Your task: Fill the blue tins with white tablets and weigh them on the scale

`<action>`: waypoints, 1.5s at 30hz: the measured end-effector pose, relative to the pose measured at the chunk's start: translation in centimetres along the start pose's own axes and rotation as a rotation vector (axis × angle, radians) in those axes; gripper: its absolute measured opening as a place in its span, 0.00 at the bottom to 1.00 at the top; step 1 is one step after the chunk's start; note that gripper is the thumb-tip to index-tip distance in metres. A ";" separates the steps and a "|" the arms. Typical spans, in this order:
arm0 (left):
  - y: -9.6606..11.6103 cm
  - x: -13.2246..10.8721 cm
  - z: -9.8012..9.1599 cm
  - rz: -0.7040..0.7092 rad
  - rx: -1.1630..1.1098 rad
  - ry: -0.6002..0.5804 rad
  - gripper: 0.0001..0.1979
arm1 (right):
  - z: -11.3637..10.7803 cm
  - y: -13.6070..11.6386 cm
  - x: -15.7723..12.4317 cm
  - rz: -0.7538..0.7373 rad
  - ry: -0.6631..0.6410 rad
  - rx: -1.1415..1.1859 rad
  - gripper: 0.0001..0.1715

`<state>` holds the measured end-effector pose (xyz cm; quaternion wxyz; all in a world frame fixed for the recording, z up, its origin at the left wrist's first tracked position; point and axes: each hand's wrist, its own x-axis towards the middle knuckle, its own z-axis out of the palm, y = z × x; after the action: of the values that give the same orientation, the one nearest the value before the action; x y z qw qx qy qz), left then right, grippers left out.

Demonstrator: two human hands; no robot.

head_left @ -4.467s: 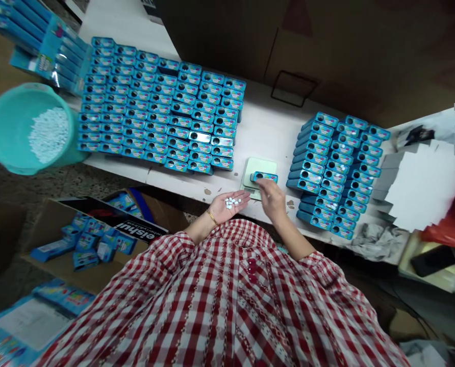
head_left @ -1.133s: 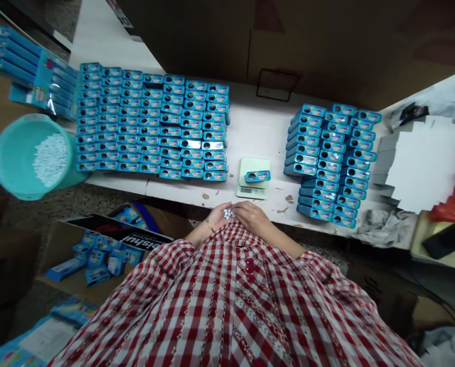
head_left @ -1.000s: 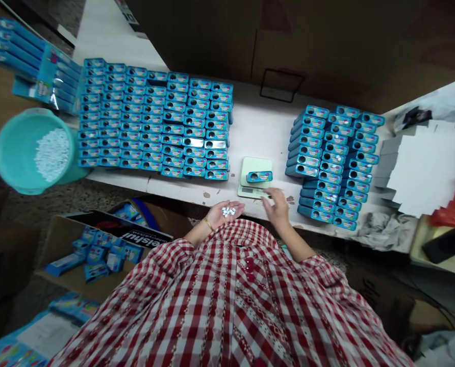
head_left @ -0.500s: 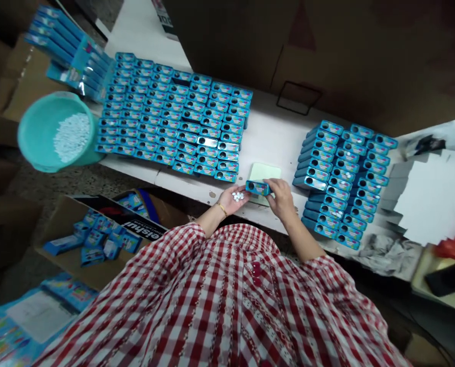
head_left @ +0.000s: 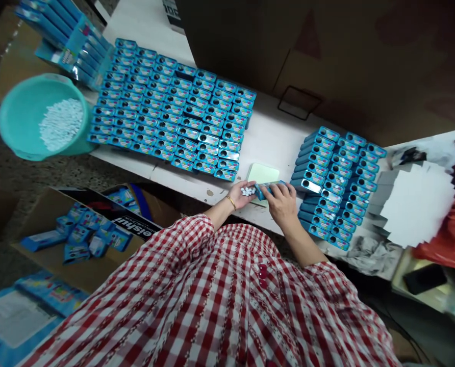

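My left hand (head_left: 239, 195) is turned palm up and cupped under a small heap of white tablets (head_left: 248, 191). My right hand (head_left: 282, 201) grips a small blue box (head_left: 264, 189) from above, its fingers wrapped over it. The box is tilted, its left end at the fingers and palm of my left hand, right beside the tablets. Whether any tablet is passing between box and palm, I cannot tell. Behind both hands a pale green square pad (head_left: 264, 174) lies on the white table (head_left: 268, 127), partly covered by the box.
Rows of upright blue boxes (head_left: 166, 109) fill the table's left; another group (head_left: 332, 183) stands at right. A turquoise tub (head_left: 15, 117) of white tablets is far left. Below it sits a carton (head_left: 40, 260) of blue packs. A large brown cardboard box (head_left: 327, 56) bounds the back.
The blue box has swung from lying level, holes facing up, to tilted with its end at my left palm. My right hand has turned over it. The view has shifted slightly.
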<state>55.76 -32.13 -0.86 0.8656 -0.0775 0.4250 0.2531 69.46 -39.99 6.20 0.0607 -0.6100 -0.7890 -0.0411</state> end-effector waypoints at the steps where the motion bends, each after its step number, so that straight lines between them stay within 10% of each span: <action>1: -0.1 0.1 -0.1 -0.008 0.004 0.001 0.13 | 0.1 0.2 -0.1 0.013 0.003 0.002 0.22; 19: -0.6 0.2 0.0 -0.036 0.007 0.023 0.13 | 0.9 1.3 -2.1 0.227 0.000 0.205 0.22; 30: 1.5 -3.3 -3.6 0.042 -0.050 0.176 0.11 | 10.8 3.0 0.2 0.607 0.242 1.097 0.22; 38: 0.4 -5.9 -5.2 -0.044 0.019 0.170 0.11 | 5.2 -1.0 -3.1 0.362 0.169 0.562 0.22; 45: -1.1 -6.0 -4.3 -0.256 0.081 0.149 0.10 | 3.3 -7.6 -1.7 -0.055 -0.343 0.425 0.17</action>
<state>50.24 -36.77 1.00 0.8593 -0.1144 0.4845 0.1171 62.40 -43.08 2.74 0.0517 -0.5600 -0.7949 0.2279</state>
